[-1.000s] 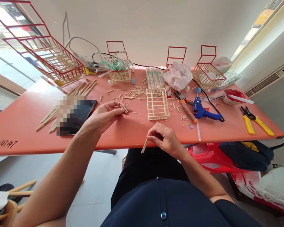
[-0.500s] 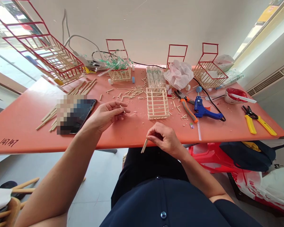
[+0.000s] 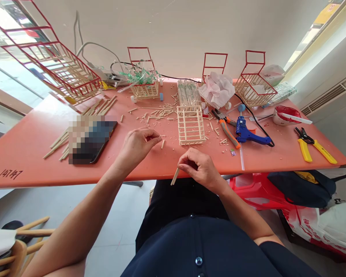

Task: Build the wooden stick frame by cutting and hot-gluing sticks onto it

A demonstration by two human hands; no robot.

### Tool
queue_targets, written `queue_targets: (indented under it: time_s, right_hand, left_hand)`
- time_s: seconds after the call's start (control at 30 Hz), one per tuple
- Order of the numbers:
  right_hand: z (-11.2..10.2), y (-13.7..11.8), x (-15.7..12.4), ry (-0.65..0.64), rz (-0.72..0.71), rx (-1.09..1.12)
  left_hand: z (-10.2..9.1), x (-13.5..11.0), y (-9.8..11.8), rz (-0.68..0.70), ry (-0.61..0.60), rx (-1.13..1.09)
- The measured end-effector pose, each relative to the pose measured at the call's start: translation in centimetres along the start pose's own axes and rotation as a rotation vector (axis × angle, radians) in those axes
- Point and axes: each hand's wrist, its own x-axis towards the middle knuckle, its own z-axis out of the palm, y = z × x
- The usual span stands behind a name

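The left arm (image 3: 89, 213) reaches forward and inward, forearm bare, to the left hand (image 3: 137, 145), its back upward, fingers bent and thumb and forefinger tips drawn close together, pointing right. The right forearm (image 3: 245, 213), also bare, slants inward to the right hand (image 3: 200, 165), closer to the torso, fingers curled, thumb and forefinger pinching. The hands are apart.

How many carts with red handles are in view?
4: large cart, far left; second cart, left of centre; third cart, partly hidden by crumpled paper; fourth cart, back right. Others may be hidden.
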Motion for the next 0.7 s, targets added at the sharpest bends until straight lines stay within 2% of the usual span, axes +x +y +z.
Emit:
queue_targets:
  time_s: [0.17, 0.3, 0.47, 0.57, 0.7]
  right_hand:
    - [0.0, 0.0, 0.0, 0.005, -0.008, -0.019]
    - [0.1, 0.1, 0.0, 0.005, -0.019, -0.019]
    - [0.0, 0.2, 0.0, 0.002, -0.023, -0.018]
    - [0.0, 0.2, -0.1, 0.003, -0.025, -0.015]
    - [0.0, 0.1, -0.1, 0.002, -0.029, -0.008]
  left_hand:
    - [1.2, -0.2, -0.1, -0.014, -0.113, 0.133]
    - [1.6, 0.2, 0.0, 0.053, -0.15, 0.256]
    - [1.2, 0.4, 0.4, 0.158, -0.199, 0.333]
    - [0.8, 0.3, 0.1, 0.121, -0.113, 0.237]
    - [0.1, 0.3, -1.4, -0.013, -0.046, -0.145]
